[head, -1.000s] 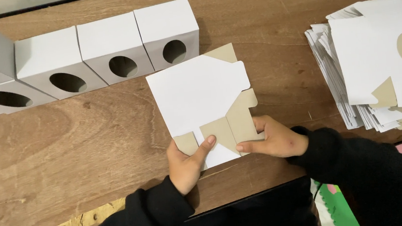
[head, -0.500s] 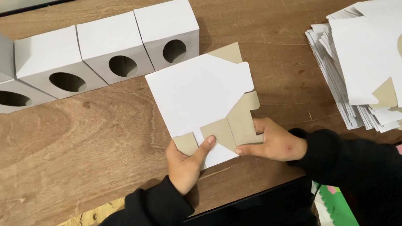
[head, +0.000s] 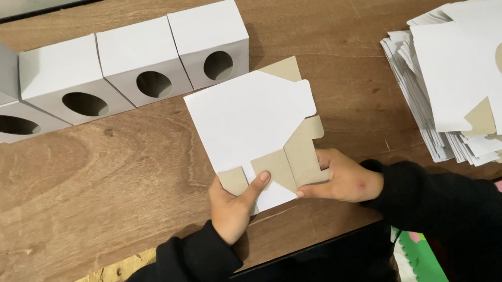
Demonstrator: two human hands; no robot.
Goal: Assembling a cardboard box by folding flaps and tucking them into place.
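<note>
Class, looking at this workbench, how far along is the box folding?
Done: a row of folded white cardboard boxes with oval holes. In hand: the left hand and right hand press a flat white-and-tan box blank. Left: the stack of flat blanks.

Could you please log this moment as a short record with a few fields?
surface: wooden table
left hand: thumb pressed on the flat box blank, at its near edge
right hand: grips the blank's brown flaps at the near right corner
blank: white face up, lying flat
behind: row of folded white boxes with oval holes
right side: stack of unfolded blanks
</note>
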